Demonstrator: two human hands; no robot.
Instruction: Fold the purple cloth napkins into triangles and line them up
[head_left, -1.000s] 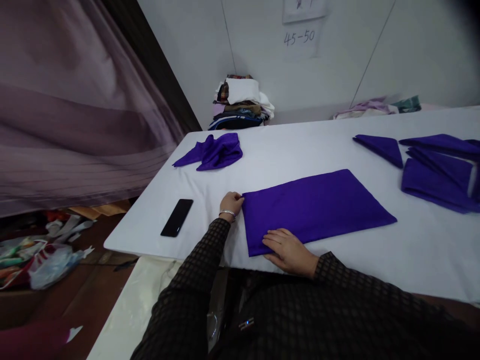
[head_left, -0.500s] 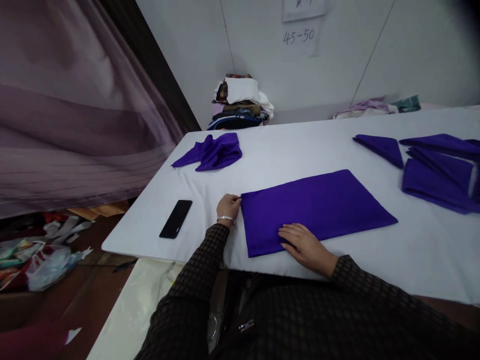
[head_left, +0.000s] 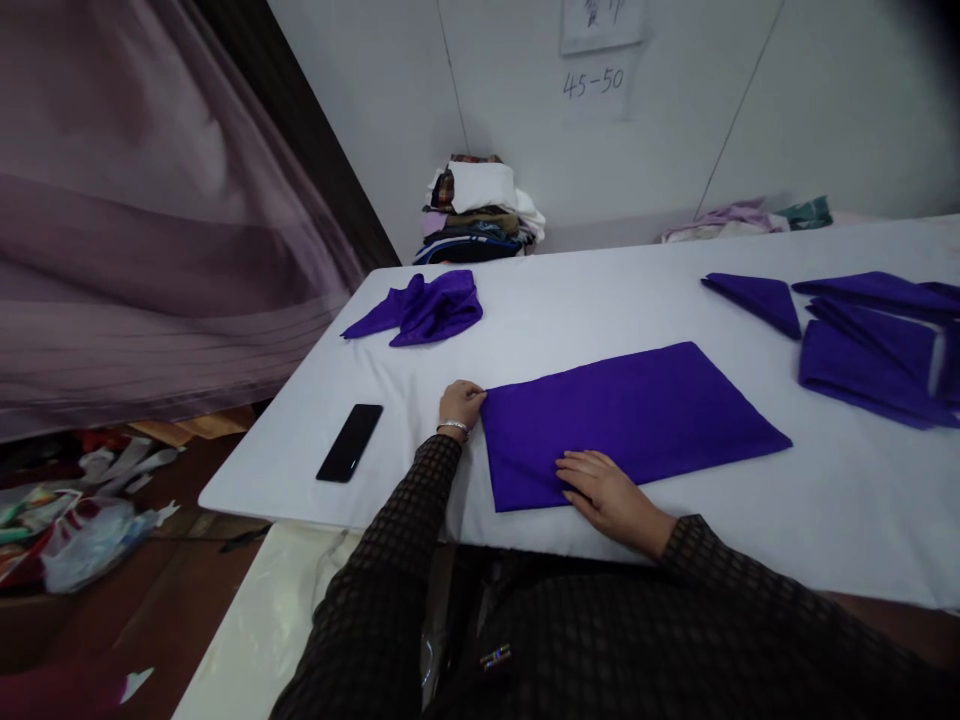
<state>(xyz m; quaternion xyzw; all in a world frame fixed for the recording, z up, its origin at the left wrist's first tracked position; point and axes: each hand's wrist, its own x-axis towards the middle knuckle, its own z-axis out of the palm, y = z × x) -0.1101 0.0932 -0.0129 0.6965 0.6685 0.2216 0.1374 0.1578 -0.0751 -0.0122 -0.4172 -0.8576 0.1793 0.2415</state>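
Observation:
A purple cloth [head_left: 637, 415], folded into a flat rectangle, lies on the white table [head_left: 585, 310] in front of me. My left hand [head_left: 460, 402] pinches the cloth's far left corner with closed fingers; a bracelet sits on that wrist. My right hand [head_left: 604, 485] lies flat and open on the near edge of the cloth, fingers stretched out to the left.
A crumpled purple cloth [head_left: 420, 308] lies at the table's far left. Several folded purple cloths [head_left: 874, 335] sit at the right. A black phone [head_left: 349, 442] rests left of my hand. Stacked clothes [head_left: 480, 210] stand against the back wall. Bags litter the floor [head_left: 67, 525].
My right hand slid to the right along the cloth's near edge and now rests there. The left hand kept its pinch on the corner.

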